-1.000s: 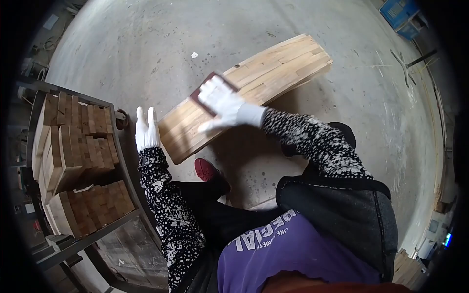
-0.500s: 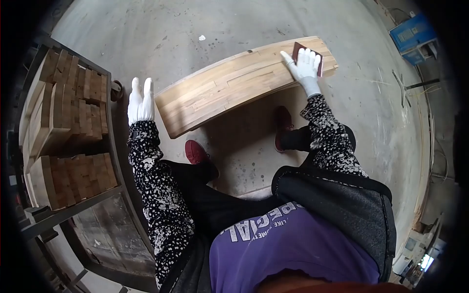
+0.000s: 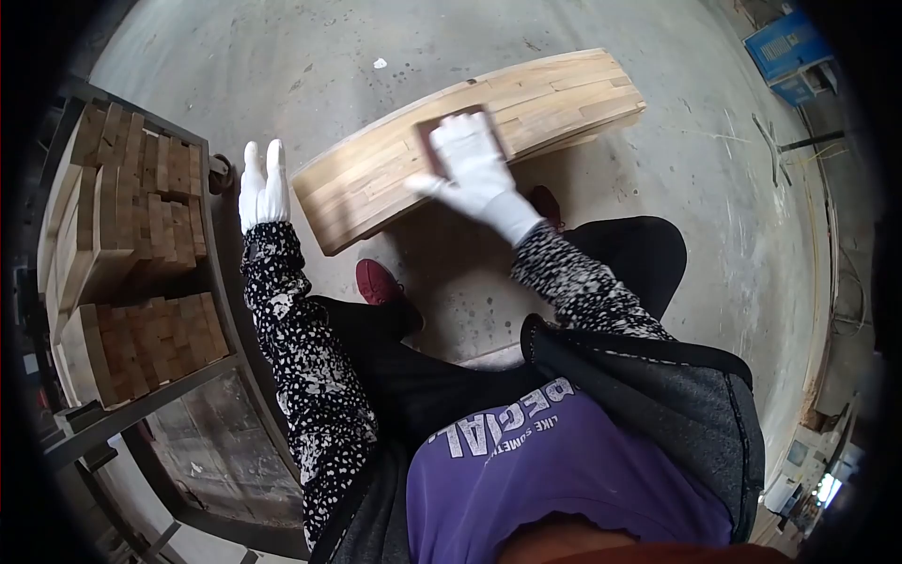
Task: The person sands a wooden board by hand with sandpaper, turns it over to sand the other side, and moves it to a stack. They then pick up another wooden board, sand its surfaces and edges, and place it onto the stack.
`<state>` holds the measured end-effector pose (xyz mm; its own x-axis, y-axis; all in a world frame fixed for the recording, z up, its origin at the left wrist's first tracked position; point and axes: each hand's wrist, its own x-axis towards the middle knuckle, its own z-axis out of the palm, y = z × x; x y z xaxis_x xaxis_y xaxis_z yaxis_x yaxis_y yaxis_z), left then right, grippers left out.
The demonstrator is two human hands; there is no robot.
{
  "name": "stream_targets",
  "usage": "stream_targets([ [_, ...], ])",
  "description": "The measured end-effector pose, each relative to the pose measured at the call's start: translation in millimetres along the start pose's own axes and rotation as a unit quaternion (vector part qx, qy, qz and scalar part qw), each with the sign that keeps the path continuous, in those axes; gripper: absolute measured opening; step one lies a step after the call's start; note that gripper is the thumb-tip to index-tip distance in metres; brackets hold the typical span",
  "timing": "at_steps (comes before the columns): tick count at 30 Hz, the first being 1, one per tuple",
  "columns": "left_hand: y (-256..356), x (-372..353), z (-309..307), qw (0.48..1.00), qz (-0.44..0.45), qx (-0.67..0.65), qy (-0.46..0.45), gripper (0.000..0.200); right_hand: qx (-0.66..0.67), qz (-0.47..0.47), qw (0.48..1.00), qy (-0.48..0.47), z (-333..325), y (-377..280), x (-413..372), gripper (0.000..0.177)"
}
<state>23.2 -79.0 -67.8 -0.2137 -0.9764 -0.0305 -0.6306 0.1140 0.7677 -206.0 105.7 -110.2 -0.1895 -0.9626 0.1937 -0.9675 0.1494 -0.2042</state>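
Note:
A pale wooden board (image 3: 376, 174) of joined strips, slightly curved, stretches slantwise in front of my feet. My right hand (image 3: 470, 164), in a white glove, lies over a dark reddish-brown sheet that looks like sandpaper (image 3: 432, 141) and presses it on the board's upper face near the middle. The hand is slightly blurred and its thumb sticks out to the left. My left hand (image 3: 264, 193), also gloved in white, is held off the board's left end with its fingers stretched out and nothing in them.
On my left stands a metal-framed cart (image 3: 221, 301) stacked with wooden pieces (image 3: 155, 334), and a caster (image 3: 221, 174) shows at its far side. A blue box (image 3: 787, 47) is at the upper right. My red shoe (image 3: 378, 282) is below the board.
My right hand has slid the sandpaper leftward along the board from its right end to the middle. My left hand stays almost where it was.

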Motion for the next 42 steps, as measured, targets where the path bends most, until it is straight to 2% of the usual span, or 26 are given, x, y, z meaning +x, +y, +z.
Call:
stream_targets([
  [1,1,-1,-3,1.000,-0.006,0.001,0.007,0.067,-0.090,0.068,0.993,0.031,11,41,2,0.095],
  [3,2,-4,-7,1.000,-0.011,0.007,0.004,0.067,-0.079,0.184,0.979,0.024,-1,91,-2,0.103],
  [7,-8,6,-2,0.999,0.017,0.034,0.013,0.068,-0.118,0.209,0.971,0.003,10,55,2,0.104],
  [9,-23,13,5,0.995,0.057,0.061,0.046,0.072,-0.064,0.074,0.995,0.006,15,-9,4,0.100],
  [10,-25,13,5,0.995,0.058,0.065,0.045,0.072,0.008,-0.005,1.000,0.016,25,-41,3,0.100],
  [12,-24,11,9,0.994,0.066,0.063,0.062,0.071,0.077,-0.125,0.989,-0.018,38,-105,1,0.097],
  [14,-18,9,9,0.993,0.073,0.064,0.069,0.071,0.049,-0.213,0.976,0.004,58,-139,-4,0.093],
  [15,-7,3,6,0.995,0.059,0.058,0.057,0.069,0.051,-0.211,0.976,0.007,53,-138,1,0.093],
  [18,7,-3,-2,0.998,0.022,0.043,0.033,0.065,0.134,-0.186,0.972,-0.058,37,-108,24,0.088],
  [20,1,-1,-4,0.999,0.031,0.029,0.029,0.066,0.073,-0.120,0.990,-0.008,18,-50,42,0.087],
  [21,-3,-1,-6,0.999,0.034,0.021,0.028,0.066,-0.003,-0.057,0.995,-0.081,-4,-18,53,0.090],
  [22,-5,-1,-9,0.999,0.028,0.020,0.032,0.066,-0.073,-0.011,0.997,0.007,28,33,59,0.094],
  [24,-8,-2,-12,0.997,0.033,0.046,0.049,0.066,-0.124,0.105,0.987,-0.008,30,97,69,0.098],
  [28,-4,-2,-11,0.997,0.027,0.057,0.042,0.065,-0.120,0.167,0.979,-0.001,32,40,75,0.101],
  [31,-5,-1,-7,0.998,0.032,0.045,0.030,0.065,0.018,0.029,0.999,-0.021,36,-66,78,0.104],
  [32,-7,0,-3,0.999,0.041,0.028,0.023,0.064,0.068,-0.015,0.994,-0.085,33,-101,80,0.101],
  [34,1,2,1,0.998,0.061,0.010,0.014,0.064,0.047,-0.151,0.985,-0.073,73,-148,74,0.096],
  [36,10,-5,0,0.998,0.047,0.032,0.034,0.067,-0.097,-0.235,0.960,-0.118,79,-167,73,0.090],
  [37,13,-9,1,0.998,0.038,0.042,0.042,0.069,-0.100,-0.225,0.962,-0.116,77,-156,77,0.090],
  [40,16,-10,-1,0.999,0.040,0.023,0.022,0.065,0.109,-0.156,0.981,-0.042,52,-84,84,0.084],
  [42,12,-6,-1,0.999,0.044,0.008,0.014,0.063,0.045,-0.083,0.995,-0.004,15,-3,86,0.083],
])
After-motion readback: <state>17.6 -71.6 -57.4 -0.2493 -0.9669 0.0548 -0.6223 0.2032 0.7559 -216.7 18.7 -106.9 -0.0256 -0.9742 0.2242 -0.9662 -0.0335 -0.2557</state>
